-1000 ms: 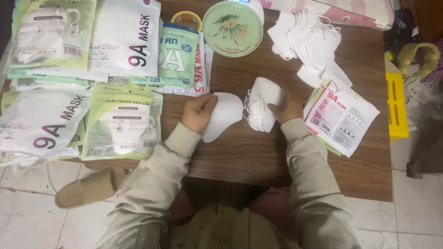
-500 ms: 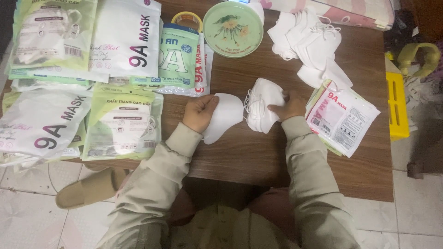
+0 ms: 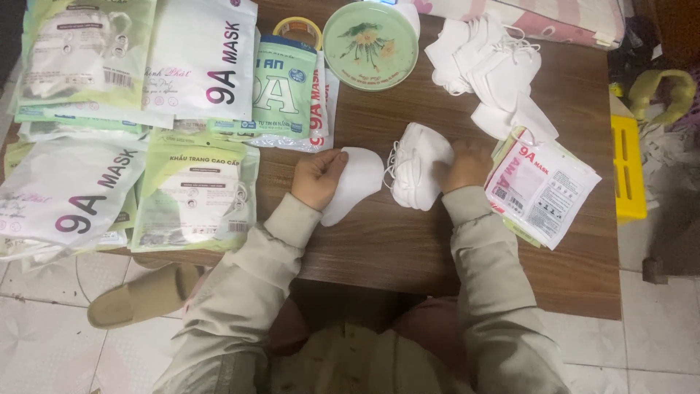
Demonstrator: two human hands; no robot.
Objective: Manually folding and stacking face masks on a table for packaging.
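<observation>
Mask, single, white (image 3: 355, 182): lies flat on the tabletop (image 3: 408, 241) at centre, pinched at its 9 o'clock edge by the left hand (image 3: 317, 177); stack of white masks (image 3: 414, 171) just beside it at 3 o'clock; right hand (image 3: 463, 164) curled, gripping that stack's 3 o'clock side; printed packets (image 3: 543, 190) further at 3 o'clock.

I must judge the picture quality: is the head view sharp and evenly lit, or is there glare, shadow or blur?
Head view: soft, even light, mostly sharp; mild glare on the glossy mask packets; left hand on a single mask and right hand on the mask stack show clearly; dim under the table.
</observation>
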